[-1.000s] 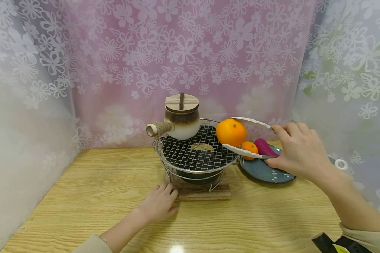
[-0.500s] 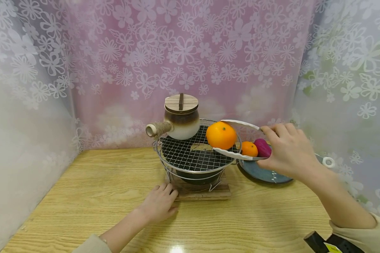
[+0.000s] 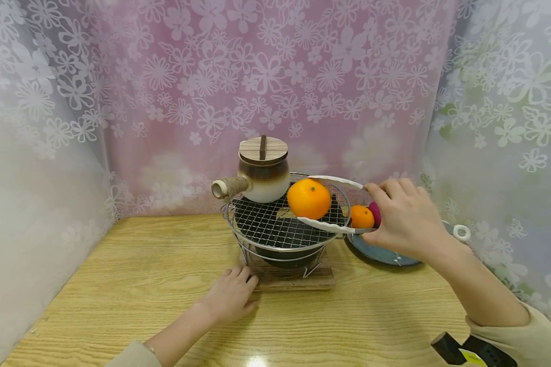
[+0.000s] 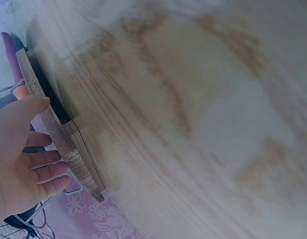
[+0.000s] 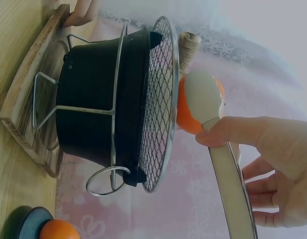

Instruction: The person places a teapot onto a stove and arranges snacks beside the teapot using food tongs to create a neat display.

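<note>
My right hand (image 3: 406, 219) grips white tongs (image 3: 330, 224) that clamp a large orange (image 3: 308, 198) just above the wire grill (image 3: 275, 227) of a small black stove (image 5: 101, 99). In the right wrist view the tongs (image 5: 218, 144) press the orange (image 5: 188, 109) beside the grill mesh (image 5: 161, 99). A ceramic pot (image 3: 263, 171) with a wooden lid stands at the grill's back left. My left hand (image 3: 229, 294) rests flat on the table, its fingers touching the stove's wooden base (image 3: 294, 278); the left wrist view shows the fingers (image 4: 29, 164) against that board (image 4: 59, 134).
A dark blue plate (image 3: 385, 254) to the right of the stove holds a small orange (image 3: 361, 216) and a purple item (image 3: 374, 213). Flowered curtains enclose the wooden table (image 3: 119, 285) at the back and on both sides.
My right hand has carried the orange in the tongs leftward from over the plate's edge to over the grill. The left hand has stayed put.
</note>
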Motion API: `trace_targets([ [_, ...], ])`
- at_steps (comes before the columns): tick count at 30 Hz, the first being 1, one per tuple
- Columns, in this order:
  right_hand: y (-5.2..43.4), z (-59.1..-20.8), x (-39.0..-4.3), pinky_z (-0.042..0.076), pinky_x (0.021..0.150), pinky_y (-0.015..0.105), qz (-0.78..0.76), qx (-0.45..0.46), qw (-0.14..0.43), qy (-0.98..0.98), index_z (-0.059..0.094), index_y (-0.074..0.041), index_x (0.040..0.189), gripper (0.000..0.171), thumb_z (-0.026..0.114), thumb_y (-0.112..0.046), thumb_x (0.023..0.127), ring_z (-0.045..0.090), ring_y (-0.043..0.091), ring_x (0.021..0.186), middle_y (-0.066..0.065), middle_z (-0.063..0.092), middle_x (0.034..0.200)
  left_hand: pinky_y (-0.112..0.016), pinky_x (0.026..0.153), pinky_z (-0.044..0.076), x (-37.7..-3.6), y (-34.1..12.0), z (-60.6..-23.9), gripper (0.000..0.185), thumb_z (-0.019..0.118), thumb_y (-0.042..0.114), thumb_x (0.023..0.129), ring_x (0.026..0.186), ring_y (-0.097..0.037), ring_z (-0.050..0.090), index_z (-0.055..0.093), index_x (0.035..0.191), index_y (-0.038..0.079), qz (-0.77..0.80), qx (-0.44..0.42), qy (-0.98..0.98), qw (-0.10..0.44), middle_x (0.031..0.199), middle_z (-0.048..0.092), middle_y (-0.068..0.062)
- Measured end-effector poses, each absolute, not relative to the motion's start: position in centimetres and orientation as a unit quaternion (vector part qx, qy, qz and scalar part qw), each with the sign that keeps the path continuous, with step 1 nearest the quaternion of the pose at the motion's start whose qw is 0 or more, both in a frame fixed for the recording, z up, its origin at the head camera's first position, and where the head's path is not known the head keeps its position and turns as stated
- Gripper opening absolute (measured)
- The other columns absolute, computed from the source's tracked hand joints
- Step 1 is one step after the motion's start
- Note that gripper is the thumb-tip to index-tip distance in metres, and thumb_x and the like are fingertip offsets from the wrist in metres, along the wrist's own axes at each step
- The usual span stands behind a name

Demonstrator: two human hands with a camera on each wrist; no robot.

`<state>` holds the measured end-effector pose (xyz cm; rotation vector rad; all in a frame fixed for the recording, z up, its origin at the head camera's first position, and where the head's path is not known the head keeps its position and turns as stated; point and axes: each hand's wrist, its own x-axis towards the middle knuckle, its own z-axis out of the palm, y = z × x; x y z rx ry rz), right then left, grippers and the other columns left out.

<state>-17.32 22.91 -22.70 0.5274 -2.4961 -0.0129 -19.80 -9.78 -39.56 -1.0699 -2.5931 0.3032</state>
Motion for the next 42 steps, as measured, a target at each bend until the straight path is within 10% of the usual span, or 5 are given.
trace_targets([
  [42,17.5,-22.5,-19.2,0.037,0.075,0.044,-0.014,0.266,0.242,-0.933,0.053,0.001,0.124,0.080,0.079,-0.037,0.059,0.043,0.030,0.091,0.015,0.051,0.103,-0.033,0.073,0.044,-20.3,-10.0,-40.0,0.042,0.063,0.047,0.082,0.091,-0.023,0.050,0.058,0.100,0.009,0.106,-0.384,-0.901,0.173,0.094,0.052,-0.006],
])
